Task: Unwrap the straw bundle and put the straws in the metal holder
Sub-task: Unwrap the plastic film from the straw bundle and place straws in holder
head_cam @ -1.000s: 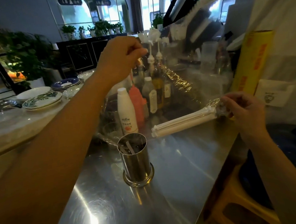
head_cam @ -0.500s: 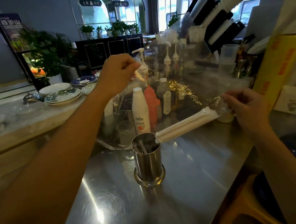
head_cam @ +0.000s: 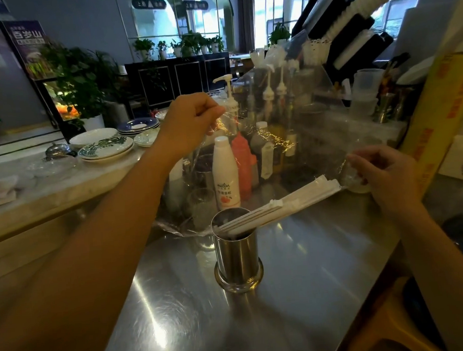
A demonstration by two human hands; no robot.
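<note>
A round metal holder (head_cam: 237, 260) stands upright on the steel counter (head_cam: 300, 280). A bundle of white paper-wrapped straws (head_cam: 287, 208) lies slanted, its left ends inside the holder's mouth and its right ends near my right hand. A sheet of clear plastic wrap (head_cam: 298, 132) hangs spread between both hands, behind and under the straws. My left hand (head_cam: 191, 123) is raised and pinches the wrap's upper left corner. My right hand (head_cam: 383, 175) pinches the wrap's bunched right end, at the straws' right tips.
Sauce and syrup bottles (head_cam: 226, 173) stand in a cluster just behind the holder. Stacked plates (head_cam: 105, 148) sit on the left counter. A yellow cling-film box (head_cam: 445, 111) leans at the right. A wooden stool (head_cam: 386, 326) is below the counter's right edge.
The straw bundle has tilted and slid leftward; its left ends now rest inside the holder. My left hand has dropped lower. The wrap is spread wider between the hands.
</note>
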